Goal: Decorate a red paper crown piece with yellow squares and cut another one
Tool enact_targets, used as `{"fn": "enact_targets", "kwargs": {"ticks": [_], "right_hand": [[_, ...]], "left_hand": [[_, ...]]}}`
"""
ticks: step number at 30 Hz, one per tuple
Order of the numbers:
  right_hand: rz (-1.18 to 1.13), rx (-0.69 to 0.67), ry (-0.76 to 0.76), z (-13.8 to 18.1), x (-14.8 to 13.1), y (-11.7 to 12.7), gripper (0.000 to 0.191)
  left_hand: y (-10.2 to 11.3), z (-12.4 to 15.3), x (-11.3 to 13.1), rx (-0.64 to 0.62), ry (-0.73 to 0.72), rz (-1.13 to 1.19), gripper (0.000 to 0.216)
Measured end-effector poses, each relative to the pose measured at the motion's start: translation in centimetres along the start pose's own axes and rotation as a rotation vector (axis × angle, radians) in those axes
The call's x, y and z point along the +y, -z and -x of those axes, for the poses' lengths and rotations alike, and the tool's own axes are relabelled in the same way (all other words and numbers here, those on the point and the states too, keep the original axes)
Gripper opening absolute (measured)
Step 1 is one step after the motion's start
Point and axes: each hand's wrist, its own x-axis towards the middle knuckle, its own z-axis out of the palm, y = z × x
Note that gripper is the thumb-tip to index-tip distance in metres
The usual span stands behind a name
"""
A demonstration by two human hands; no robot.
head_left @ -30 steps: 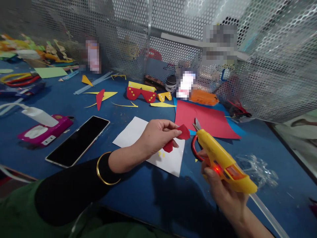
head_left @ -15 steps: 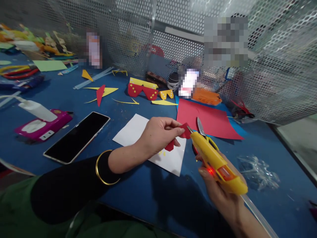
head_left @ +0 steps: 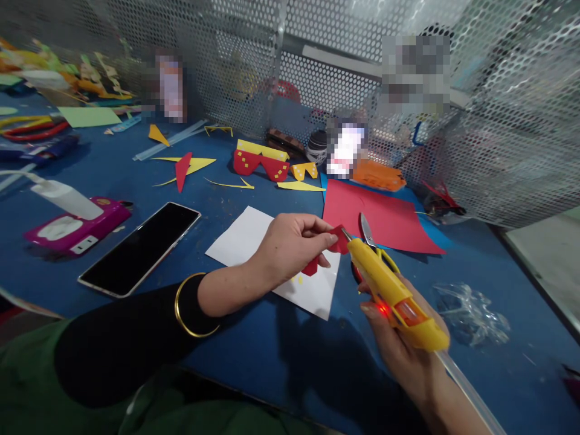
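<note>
My left hand (head_left: pixel 294 244) pinches a small red paper cutout (head_left: pixel 339 240) between thumb and fingers, above a white sheet of paper (head_left: pixel 244 232). Part of the cutout is hidden behind the fingers. My right hand (head_left: pixel 399 338) is wrapped round a yellow glue gun (head_left: pixel 385 278) with a red light glowing on its side. The gun's metal nozzle meets the cutout's right edge, and a clear glue stick (head_left: pixel 464 386) runs out of its back. Small yellow bits lie on the white sheet. Scissors (head_left: pixel 367 229) lie partly behind the gun.
Red paper (head_left: pixel 380 217) lies at the right, near crumpled clear plastic (head_left: pixel 475 314). A dark phone (head_left: pixel 142 248) and a purple power socket (head_left: pixel 77 226) are at the left. Red paper glasses (head_left: pixel 260 166) and yellow scraps lie before the perforated metal screen (head_left: pixel 235 60).
The view shifts very slightly. The right hand squeezes the glue gun, whose back end sits a little higher; the left hand keeps its pinch on the red cutout.
</note>
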Motion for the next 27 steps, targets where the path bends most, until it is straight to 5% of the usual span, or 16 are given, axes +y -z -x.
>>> {"fn": "enact_targets", "kwargs": {"ticks": [27], "right_hand": [[0.009, 0.013, 0.018, -0.06, 0.19, 0.06, 0.014]], "left_hand": [[-0.07, 0.0, -0.06, 0.006, 0.004, -0.01, 0.007]]}}
